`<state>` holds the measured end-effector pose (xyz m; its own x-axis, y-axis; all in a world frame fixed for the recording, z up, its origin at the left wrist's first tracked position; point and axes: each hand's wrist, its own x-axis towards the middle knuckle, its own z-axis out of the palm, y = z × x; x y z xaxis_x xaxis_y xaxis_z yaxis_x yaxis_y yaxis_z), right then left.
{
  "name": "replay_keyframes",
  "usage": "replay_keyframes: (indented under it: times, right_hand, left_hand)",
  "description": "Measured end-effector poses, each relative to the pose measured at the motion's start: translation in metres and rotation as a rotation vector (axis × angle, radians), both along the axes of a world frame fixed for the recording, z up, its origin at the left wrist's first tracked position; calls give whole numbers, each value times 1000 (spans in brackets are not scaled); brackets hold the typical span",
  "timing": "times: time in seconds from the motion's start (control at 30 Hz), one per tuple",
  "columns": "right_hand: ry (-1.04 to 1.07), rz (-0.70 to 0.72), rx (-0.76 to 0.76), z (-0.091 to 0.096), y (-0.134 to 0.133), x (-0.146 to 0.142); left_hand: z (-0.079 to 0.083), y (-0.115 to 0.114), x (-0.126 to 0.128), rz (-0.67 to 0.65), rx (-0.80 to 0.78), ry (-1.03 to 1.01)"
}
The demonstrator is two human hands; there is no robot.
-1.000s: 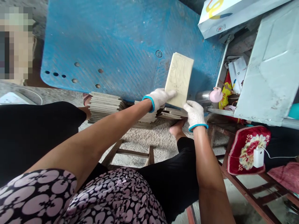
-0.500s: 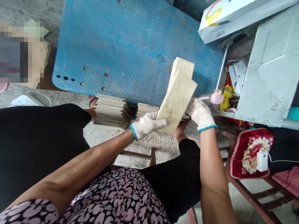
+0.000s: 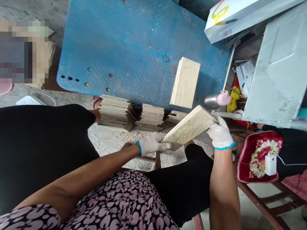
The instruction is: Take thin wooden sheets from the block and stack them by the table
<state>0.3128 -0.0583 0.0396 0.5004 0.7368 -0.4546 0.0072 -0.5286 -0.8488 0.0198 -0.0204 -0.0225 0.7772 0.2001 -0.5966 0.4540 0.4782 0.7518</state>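
My left hand (image 3: 153,144), in a white knit glove with a blue cuff, grips the lower left end of a pale wooden board (image 3: 189,128). The board is tilted over my lap, and its long edge seems to show more than one layer. My right hand (image 3: 219,131), gloved alike, is closed at the board's right end. A thin greyish piece shows at its fingertips; its kind I cannot make out. Beyond the held board, a short stack of similar boards (image 3: 186,83) lies on the blue table (image 3: 134,48).
Below the table's near edge stand stacks of boards: a left stack (image 3: 114,111), a middle stack (image 3: 151,116) and a lower right one (image 3: 176,115). A bottle with a pink lid (image 3: 223,97) lies at right. Further right are a metal panel (image 3: 275,73) and a red cushioned chair (image 3: 260,156).
The held board has come off the stack toward my body and turned more level. My right hand has moved right and down, to the board's end.
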Motion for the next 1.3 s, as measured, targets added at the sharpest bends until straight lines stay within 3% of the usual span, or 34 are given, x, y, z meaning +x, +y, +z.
replay_keyframes:
  times: [0.13,0.23,0.4,0.5,0.67,0.8,0.93,1.13,1.3]
  right_hand:
    - [-44,184,-18,12,-19,1]
    - [-4,299,-46,11,-25,0]
    - [-27,398,-165,-19,-25,-19]
    - [-12,404,-227,-46,-26,-36]
    - [-30,347,-273,-91,-30,-50]
    - [-113,376,-269,-112,-34,-50]
    - [-288,440,-275,-112,-31,-49]
    - [-678,759,-521,-100,-16,-43]
    - [-742,897,-690,-93,-12,-39]
  left_hand:
    - [-12,-11,4,-212,246,143]
    - [-17,-20,2,-351,397,226]
    - [-32,-28,-9,-650,407,345]
    - [-43,-27,-14,-744,418,381]
    - [-55,-22,-23,-689,467,418]
    - [-61,-19,-29,-645,496,444]
    - [-60,-15,-34,-652,506,443]
    - [-59,-12,-35,-737,508,437]
    - [-62,-16,-35,-791,510,419]
